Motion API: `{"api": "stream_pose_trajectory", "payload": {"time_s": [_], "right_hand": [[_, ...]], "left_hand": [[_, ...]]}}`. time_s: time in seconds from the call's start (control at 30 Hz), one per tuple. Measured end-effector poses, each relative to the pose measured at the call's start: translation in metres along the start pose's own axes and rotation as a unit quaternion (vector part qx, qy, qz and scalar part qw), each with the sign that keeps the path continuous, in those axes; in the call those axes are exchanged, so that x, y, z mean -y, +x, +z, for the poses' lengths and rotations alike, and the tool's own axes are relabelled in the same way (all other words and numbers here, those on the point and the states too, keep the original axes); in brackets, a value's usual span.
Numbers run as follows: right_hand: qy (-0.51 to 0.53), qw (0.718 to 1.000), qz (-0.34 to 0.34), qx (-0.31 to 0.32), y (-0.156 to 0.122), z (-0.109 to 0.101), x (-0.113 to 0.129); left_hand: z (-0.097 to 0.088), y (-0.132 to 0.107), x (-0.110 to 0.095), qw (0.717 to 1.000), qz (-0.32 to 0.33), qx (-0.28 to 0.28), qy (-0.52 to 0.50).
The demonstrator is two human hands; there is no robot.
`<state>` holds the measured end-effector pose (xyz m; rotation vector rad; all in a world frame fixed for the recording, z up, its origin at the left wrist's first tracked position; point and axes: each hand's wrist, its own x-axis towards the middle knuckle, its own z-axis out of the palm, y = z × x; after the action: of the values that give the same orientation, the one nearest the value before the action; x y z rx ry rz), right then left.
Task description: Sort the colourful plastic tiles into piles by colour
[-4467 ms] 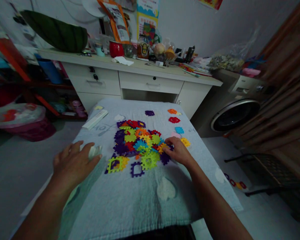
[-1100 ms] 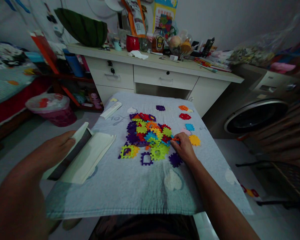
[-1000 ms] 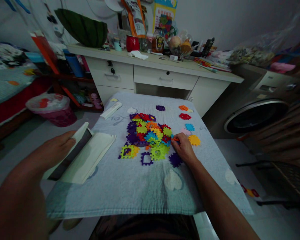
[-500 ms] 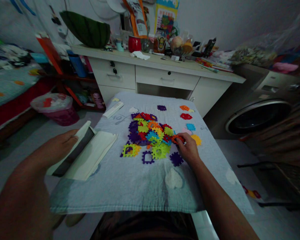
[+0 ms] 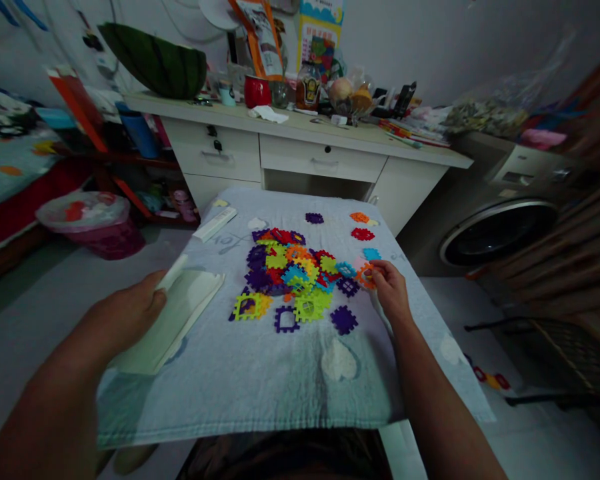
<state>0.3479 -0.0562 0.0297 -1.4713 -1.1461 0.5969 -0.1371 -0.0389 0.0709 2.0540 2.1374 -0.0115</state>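
Note:
At the left edge of the cloth-covered table, my left hand (image 5: 130, 310) is closed on a thin, pale folding case (image 5: 180, 323); its white upper edge stands up from the thumb and fingers. Right of the pile, my right hand (image 5: 391, 291) pinches an orange notched puzzle tile (image 5: 365, 275). Close by lie a blue windowed tile (image 5: 346, 269) and a purple windowed tile (image 5: 348, 287). A heap of mixed notched plastic tiles (image 5: 276, 257) fills the middle. Solid purple, red and orange tiles lie singly around it. My right fingertips partly cover the orange tile.
A white narrow box (image 5: 215, 225) lies at the table's far left. Behind stands a white desk (image 5: 230, 148) with watermelon, jars and bags. A washing machine (image 5: 500, 200) is at right, a pink lined bin (image 5: 93, 223) at left, and a dark metal-framed chair (image 5: 555, 353) at lower right.
My right hand has shifted right and away from the heap with the orange tile, uncovering a purple windowed tile. My left hand has tilted the case, so its dark inner strip no longer shows.

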Motion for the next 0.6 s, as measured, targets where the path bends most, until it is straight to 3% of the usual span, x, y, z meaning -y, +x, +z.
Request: {"api": "stream_pose_trajectory", "payload": {"time_s": [0.1, 0.2, 0.43, 0.6], "right_hand": [[0.027, 0.999, 0.016, -0.016, 0.005, -0.008, -0.002], [0.032, 0.999, 0.021, -0.032, 0.01, -0.015, -0.006], [-0.008, 0.99, 0.033, -0.137, 0.025, -0.043, -0.024], [-0.045, 0.985, 0.047, -0.158, 0.031, -0.051, -0.036]], "left_hand": [[0.005, -0.001, -0.009, 0.999, -0.013, 0.036, 0.017], [0.009, -0.006, -0.021, 0.998, -0.039, 0.033, 0.033], [0.013, -0.021, -0.046, 0.996, -0.036, -0.001, 0.079], [0.016, -0.027, -0.055, 0.994, -0.023, -0.018, 0.11]]}}
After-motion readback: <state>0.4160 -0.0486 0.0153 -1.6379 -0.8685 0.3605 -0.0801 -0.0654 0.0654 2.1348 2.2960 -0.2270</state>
